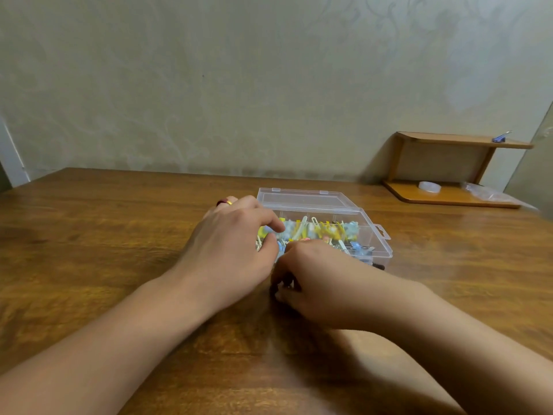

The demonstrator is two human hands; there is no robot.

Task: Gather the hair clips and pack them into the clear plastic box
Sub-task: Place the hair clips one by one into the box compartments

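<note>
A clear plastic box (377,235) stands open on the wooden table (104,235), its lid (302,199) tilted back. Several colourful hair clips (323,230), yellow, blue and white, lie inside. My left hand (230,244) hovers over the box's left end, thumb and forefinger curled around small clips there. My right hand (314,277) sits at the near edge of the box, fingers curled down on a dark clip (284,284) on the table. The picture is blurred, so the grips are hard to make out.
A small wooden shelf (449,196) stands at the back right against the wall, with a tape roll (429,186) and a plastic bag (484,191) on its base and a blue clip (499,138) on top.
</note>
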